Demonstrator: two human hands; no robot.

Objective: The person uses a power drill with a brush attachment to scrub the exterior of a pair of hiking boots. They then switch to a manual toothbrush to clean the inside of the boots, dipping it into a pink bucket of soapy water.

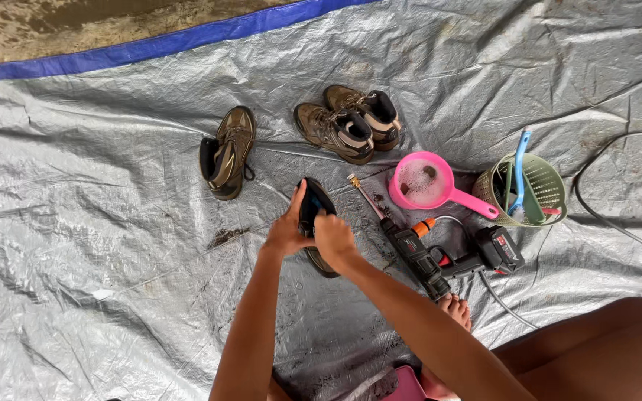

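- Boot (pixel 315 215), dark and brown, is held up on the grey tarp (pixel 113 297), right in the middle, between both hands.
- Left hand (pixel 286 232) wraps around the boot's left side, fingers curled tight on it, with the arm reaching straight up from below.
- Right hand (pixel 334 238) grips the boot's right side, fingers bent over the edge, and that arm comes in slanting from the lower right.
- Black spray gun (pixel 417 256) with a thin metal tip lies just to the right of the boot, and a bare foot (pixel 456 310) sits by its back end.
- Pink scoop (pixel 425 183) with foamy water sits near the gun's tip.
- Green basket (pixel 529 191) with a blue brush in it stands beside the scoop.
- Pair of brown boots (pixel 347 122) stands further up the tarp.
- One more brown boot (pixel 228 152) lies on its side to the left of the pair.
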